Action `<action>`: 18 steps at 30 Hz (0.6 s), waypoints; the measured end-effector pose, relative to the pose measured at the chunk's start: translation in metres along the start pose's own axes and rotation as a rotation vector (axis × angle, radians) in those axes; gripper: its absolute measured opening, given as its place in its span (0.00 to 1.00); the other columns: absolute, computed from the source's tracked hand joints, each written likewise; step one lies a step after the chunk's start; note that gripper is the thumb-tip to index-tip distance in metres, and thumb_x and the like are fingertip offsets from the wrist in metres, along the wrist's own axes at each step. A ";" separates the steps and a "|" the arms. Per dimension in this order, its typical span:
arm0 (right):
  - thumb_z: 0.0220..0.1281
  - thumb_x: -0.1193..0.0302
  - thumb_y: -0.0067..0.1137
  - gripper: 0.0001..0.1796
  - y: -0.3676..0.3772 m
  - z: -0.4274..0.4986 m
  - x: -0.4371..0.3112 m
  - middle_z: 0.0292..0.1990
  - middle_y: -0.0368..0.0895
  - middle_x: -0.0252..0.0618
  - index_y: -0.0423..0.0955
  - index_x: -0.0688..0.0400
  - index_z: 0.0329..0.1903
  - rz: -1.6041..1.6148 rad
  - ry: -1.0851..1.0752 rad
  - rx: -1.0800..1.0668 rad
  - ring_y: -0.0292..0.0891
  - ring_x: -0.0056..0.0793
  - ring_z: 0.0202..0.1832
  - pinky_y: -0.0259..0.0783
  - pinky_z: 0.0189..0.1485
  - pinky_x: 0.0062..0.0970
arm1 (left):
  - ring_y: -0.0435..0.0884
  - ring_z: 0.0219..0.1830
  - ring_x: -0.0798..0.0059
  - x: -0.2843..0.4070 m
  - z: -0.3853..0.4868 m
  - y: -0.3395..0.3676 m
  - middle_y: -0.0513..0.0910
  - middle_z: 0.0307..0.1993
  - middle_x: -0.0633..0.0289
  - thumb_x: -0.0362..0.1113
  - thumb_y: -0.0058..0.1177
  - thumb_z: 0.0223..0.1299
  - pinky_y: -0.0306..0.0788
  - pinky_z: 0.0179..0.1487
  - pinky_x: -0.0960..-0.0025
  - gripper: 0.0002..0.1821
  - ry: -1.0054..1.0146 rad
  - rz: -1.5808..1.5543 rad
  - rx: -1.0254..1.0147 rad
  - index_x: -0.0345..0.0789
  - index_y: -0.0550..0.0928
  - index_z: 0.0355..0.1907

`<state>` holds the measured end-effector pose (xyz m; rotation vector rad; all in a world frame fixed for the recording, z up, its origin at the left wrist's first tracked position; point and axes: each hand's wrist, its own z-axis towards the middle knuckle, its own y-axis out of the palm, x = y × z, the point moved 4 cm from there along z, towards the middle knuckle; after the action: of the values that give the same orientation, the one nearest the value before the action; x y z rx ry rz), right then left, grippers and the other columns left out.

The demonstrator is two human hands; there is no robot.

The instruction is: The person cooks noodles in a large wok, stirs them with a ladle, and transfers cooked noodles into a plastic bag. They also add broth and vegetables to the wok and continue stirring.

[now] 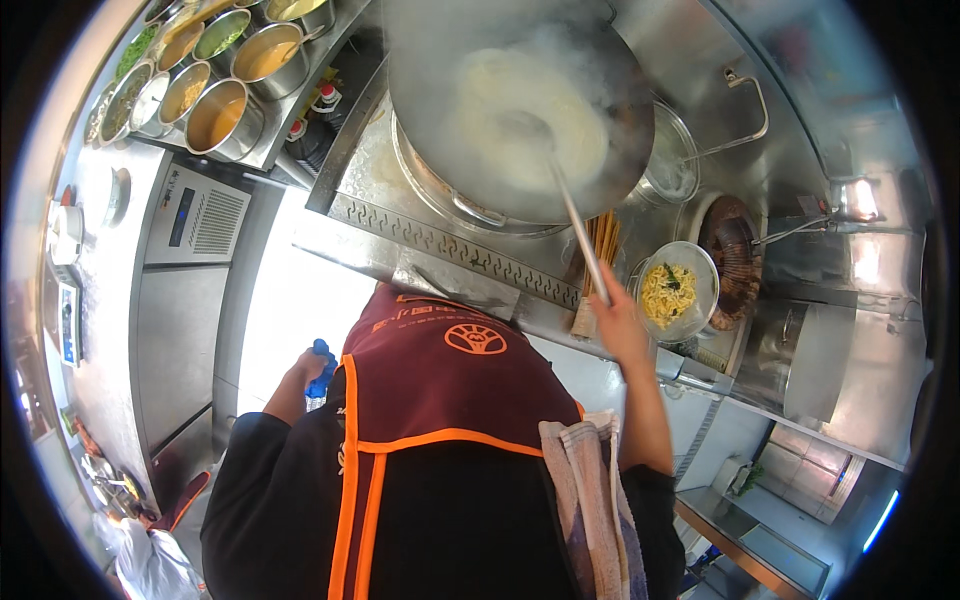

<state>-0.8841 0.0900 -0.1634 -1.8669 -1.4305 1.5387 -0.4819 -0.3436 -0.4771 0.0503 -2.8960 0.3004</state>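
My right hand (616, 315) grips the metal handle of a long ladle (576, 217), whose head is down in a large dark wok (420, 135). Pale, cloudy liquid (495, 97) steams in the wok and hides the ladle's head. My left hand (309, 365) hangs low beside the apron, closed on a blue cloth (321, 369). To the right of the wok, near my right hand, a bowl (708, 289) holds yellow food strips with dark green bits. A bundle of wooden chopsticks (602, 238) lies between the wok and that bowl.
Metal pots of sauces (225, 120) crowd the upper-left counter, above bottles with red caps (328, 96). A metal pot (671, 161) and a round dark brush-like thing (729, 259) sit at the right. At lower left, part of another person (161, 555) shows beside a steel cabinet (180, 322).
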 end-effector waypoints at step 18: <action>0.70 0.72 0.48 0.33 0.036 0.072 -0.042 0.46 0.79 0.62 0.52 0.53 0.76 -0.369 -0.260 0.045 0.79 0.61 0.44 0.73 0.46 0.53 | 0.82 0.54 0.59 0.039 0.028 0.000 0.81 0.53 0.50 0.36 0.51 0.62 0.74 0.58 0.58 0.26 0.222 -0.148 0.075 0.32 0.73 0.63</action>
<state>-0.9259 0.0157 -0.1943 -1.3159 -1.7199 1.6456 -0.5261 -0.3501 -0.4950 0.2283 -2.6434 0.3624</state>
